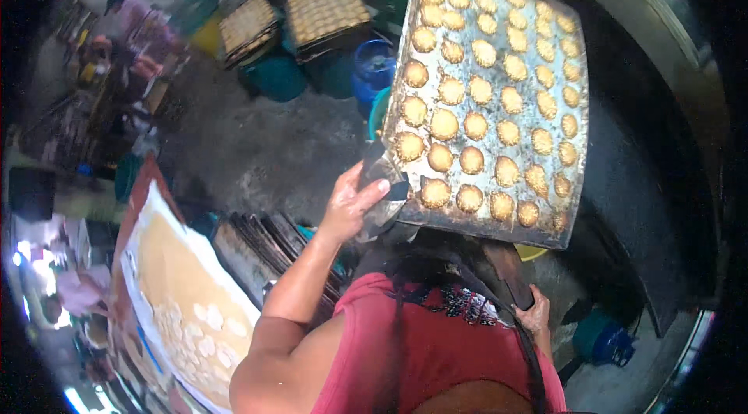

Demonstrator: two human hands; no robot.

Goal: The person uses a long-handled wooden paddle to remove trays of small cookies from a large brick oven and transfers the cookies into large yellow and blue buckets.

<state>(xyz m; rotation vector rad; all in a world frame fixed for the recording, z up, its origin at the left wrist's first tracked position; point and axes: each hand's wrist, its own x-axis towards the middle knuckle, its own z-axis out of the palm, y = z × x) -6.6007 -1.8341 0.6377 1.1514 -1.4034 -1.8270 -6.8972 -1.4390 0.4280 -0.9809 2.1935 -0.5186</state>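
Observation:
A large metal baking tray (487, 228) is tilted in front of me, covered with rows of round, golden-brown baked cookies (444, 124). My left hand (347, 203) grips its near left corner through a dark, worn cloth pad (382, 203), thumb on top. Down by my right hip, my right hand (534, 316) is closed round a flat, dark wooden handle (506, 267). That handle runs up beneath the tray's near edge; its far end is hidden by the tray.
Stacked trays of pale goods (327, 8) rest on tubs at the far left, beside a blue container (374, 71). A table with flattened dough pieces (183, 289) is at lower left, near leaning trays (273, 246). A gas cylinder (604, 340) stands at right. A person (144, 28) is farther off.

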